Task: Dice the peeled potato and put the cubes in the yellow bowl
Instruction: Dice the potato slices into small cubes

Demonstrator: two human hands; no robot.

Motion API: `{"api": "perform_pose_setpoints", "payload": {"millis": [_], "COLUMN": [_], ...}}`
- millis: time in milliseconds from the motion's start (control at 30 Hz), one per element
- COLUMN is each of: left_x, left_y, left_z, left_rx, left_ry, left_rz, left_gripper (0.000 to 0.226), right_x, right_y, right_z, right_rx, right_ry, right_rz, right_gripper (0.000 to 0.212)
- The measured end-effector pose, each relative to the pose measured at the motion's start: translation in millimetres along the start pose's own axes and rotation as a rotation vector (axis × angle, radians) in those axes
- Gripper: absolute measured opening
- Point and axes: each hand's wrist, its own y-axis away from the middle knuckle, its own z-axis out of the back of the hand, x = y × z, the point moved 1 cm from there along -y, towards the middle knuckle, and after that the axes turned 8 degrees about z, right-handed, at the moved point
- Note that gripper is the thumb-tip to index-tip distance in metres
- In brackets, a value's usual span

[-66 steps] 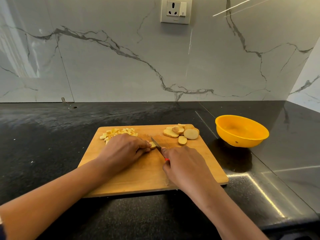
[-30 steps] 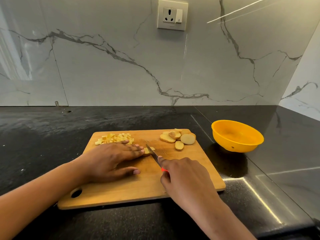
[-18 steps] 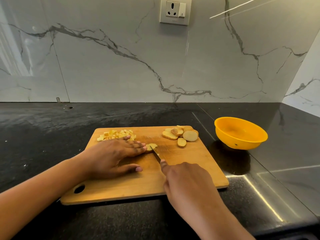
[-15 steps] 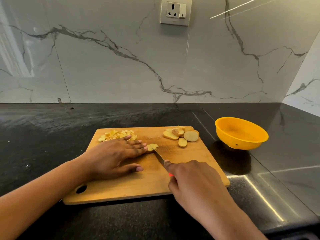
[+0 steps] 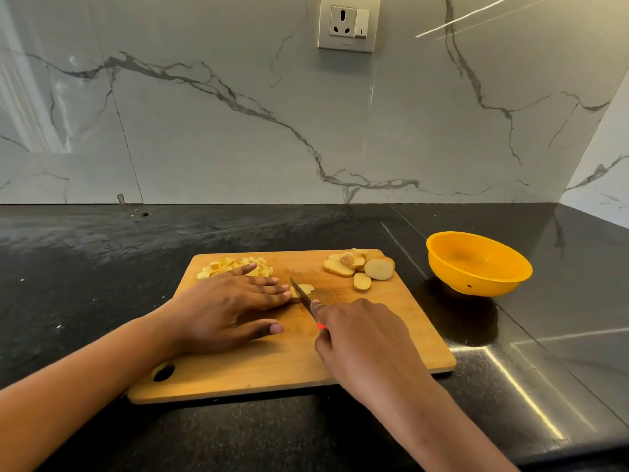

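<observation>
Wooden cutting board (image 5: 272, 366) lies on the black counter (image 5: 85, 267) in front of us, with its hanging hole at the near left corner. Our left grip (image 5: 224, 308) lies flat on the board, fingers straight and thumb spread toward us. It holds nothing. The tips of its middle fingers press on the left end of a pale potato piece (image 5: 306, 288) near the middle of the board.

Our right grip (image 5: 364, 338) is curled round the handle of a knife (image 5: 301, 295). Only a small bit of red shows at the handle, and the forefinger lies along the back of the blade. The blade points away from us and slightly left, and its front part rests on the potato piece, just beside the left fingertips.

We see a heap of small potato cubes (image 5: 235, 267) at the far left corner of the board, just beyond the left forefinger. A cluster of round potato slices (image 5: 360, 269) lies at the far right corner, some overlapping, apart from the piece under the blade.

The yellow bowl (image 5: 476, 281) stands upright on the counter to the right of the board, near its far right corner but not touching it. The cubes lie well apart from it. Behind the counter rises a grey-veined marble wall (image 5: 238, 131) with a socket (image 5: 347, 23) set in it near the top.
</observation>
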Motion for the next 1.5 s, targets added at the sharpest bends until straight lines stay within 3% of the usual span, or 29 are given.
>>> {"api": "perform_pose_setpoints", "payload": {"millis": [133, 333, 533, 733, 1067, 1200, 1500], "left_x": [-0.8, 0.7, 1.0, -0.5, 1.1, 0.1, -4.1], "left_y": [0.0, 0.8, 8.1, 7.6, 4.6, 4.8, 7.4], "left_z": [1.7, -0.7, -1.6, -1.6, -4.0, -3.1, -1.0], "left_rx": [0.002, 0.034, -0.147, -0.16, -0.131, -0.123, -0.314], "left_ry": [-0.012, -0.06, -0.041, -0.077, -0.124, -0.12, -0.145], "left_rz": [-0.002, 0.009, -0.023, -0.04, -0.041, -0.036, -0.025], "left_gripper": [0.07, 0.069, 0.06, 0.059, 0.066, 0.064, 0.05], "right_x": [3.3, 3.0, -1.5, 4.1, 15.0, 10.7, -15.6], "right_y": [-14.3, 26.6, 15.1, 0.8, -13.7, 10.1, 33.2], "right_z": [-5.9, 3.2, 8.8, 1.2, -6.1, -8.4, 15.2], "right_rx": [0.078, 0.057, -0.048, -0.042, 0.1, 0.083, -0.069], "right_ry": [0.03, -0.008, -0.068, -0.071, 0.034, 0.03, -0.039], "right_rz": [0.002, 0.035, 0.01, -0.007, 0.016, 0.03, 0.032], "right_gripper": [0.037, 0.05, 0.048, 0.046, 0.036, 0.052, 0.047]}}
